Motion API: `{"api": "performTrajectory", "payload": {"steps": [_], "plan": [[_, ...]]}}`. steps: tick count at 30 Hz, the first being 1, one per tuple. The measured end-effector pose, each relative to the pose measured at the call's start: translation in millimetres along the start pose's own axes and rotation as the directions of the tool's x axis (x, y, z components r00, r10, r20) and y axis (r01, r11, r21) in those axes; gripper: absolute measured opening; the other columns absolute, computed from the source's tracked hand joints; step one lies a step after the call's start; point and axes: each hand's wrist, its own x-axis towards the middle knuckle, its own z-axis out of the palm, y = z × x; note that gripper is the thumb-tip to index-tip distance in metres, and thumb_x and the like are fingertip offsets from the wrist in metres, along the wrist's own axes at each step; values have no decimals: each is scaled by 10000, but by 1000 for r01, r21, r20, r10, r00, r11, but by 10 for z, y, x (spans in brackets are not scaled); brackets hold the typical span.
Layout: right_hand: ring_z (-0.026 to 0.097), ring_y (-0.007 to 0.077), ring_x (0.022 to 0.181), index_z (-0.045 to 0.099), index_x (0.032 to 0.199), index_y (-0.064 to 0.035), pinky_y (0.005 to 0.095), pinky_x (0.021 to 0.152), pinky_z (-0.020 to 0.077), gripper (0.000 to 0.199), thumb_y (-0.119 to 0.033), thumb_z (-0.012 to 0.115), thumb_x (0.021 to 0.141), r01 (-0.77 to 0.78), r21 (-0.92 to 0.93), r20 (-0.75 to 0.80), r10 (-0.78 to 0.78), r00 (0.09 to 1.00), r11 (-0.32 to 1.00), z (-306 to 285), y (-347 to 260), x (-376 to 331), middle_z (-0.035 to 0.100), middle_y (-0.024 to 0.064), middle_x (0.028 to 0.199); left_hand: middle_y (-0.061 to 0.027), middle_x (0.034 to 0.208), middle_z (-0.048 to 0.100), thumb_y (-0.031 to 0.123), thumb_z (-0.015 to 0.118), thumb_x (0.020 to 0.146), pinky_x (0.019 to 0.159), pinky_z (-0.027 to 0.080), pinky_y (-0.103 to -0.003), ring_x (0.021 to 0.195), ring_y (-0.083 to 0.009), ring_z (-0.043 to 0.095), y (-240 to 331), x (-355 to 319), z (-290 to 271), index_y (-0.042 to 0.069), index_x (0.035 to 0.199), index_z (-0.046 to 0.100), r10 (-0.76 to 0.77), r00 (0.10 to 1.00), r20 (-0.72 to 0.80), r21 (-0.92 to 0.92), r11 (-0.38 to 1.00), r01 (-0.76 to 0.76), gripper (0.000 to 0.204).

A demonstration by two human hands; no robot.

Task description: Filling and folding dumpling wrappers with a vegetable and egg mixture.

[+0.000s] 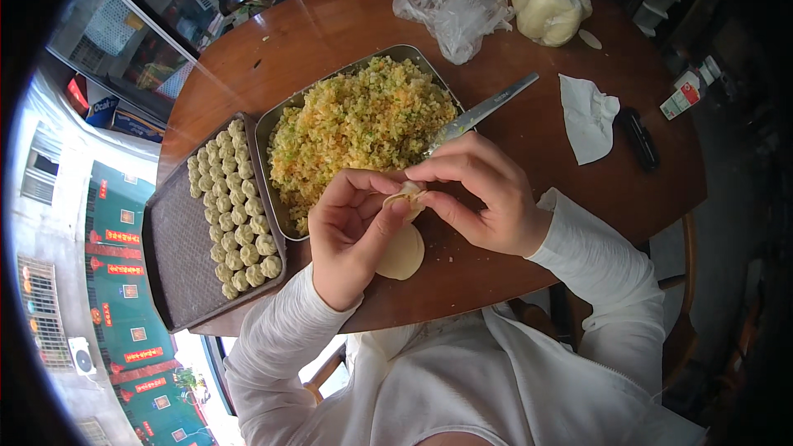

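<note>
Between my two hands is a small dumpling (406,195), its dough edge gathered in my fingers. My left hand (351,223) cradles it with fingers curled and thumb against its near side. The fingertips of my right hand (483,194) pinch the dough edge from the other side. Below them on the table lies a flat round dough wrapper (402,253). Just beyond my hands stands a metal tray of chopped filling (363,116), yellow, green and orange. A flat metal spatula (496,105) rests with its lower end in the filling.
At the left, a dark tray (183,235) carries rows of pleated dumplings (239,215) along its right side. Farther back on the round wooden table (330,12) lie a crumpled plastic bag (456,16) and a bagged dough lump (549,4). Rightward are a paper sheet (586,120), a black object (638,139) and a white bottle (690,88).
</note>
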Motion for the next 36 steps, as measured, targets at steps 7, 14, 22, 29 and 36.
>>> {"api": "performTrajectory", "payload": {"steps": [7, 14, 22, 29, 36], "plan": [[606, 214, 785, 654, 958, -65, 324, 677, 499, 186, 1, 730, 801, 67, -27, -4, -67, 998, 997, -4, 53, -20, 611, 62, 921, -184, 1266, 597, -49, 559, 935, 1006, 470, -334, 1171, -207, 599, 24, 2, 11, -29, 1107, 530, -3, 1000, 18, 10, 1000, 2, 176], [588, 252, 814, 591, 926, -53, 354, 722, 485, 159, 18, 690, 824, 5, -3, 30, -5, 1000, 1000, 7, 49, -17, 574, 72, 913, -182, 1263, 601, -49, 564, 930, 1002, 473, -341, 1171, -215, 598, 48, 8, 37, -16, 1087, 531, -46, 998, -51, -51, 998, 43, 164], [582, 251, 817, 584, 926, -53, 358, 722, 482, 175, 7, 703, 812, 16, -9, 44, -16, 999, 1000, 17, 61, -28, 568, 68, 917, -165, 1218, 629, -44, 604, 930, 969, 501, -333, 1112, -190, 620, 0, 19, 17, -11, 1055, 560, 47, 998, -51, 45, 998, -45, 137], [590, 231, 801, 638, 893, -74, 347, 711, 486, 185, -41, 770, 767, 44, -29, 13, -43, 999, 999, -19, 54, -29, 595, 48, 904, -152, 1197, 643, -42, 613, 930, 951, 510, -316, 1070, -171, 638, -10, 16, 26, -14, 1054, 574, 39, 998, -56, 52, 998, -36, 133], [590, 212, 826, 704, 1044, -99, 325, 720, 493, 306, -93, 800, 753, 17, -35, 11, -17, 1000, 999, -19, 29, -1, 607, 41, 945, -142, 1187, 646, -35, 593, 945, 930, 513, -297, 1059, -158, 638, 12, -10, 11, -31, 1054, 569, -3, 999, -41, 66, 998, 6, 112]]}}
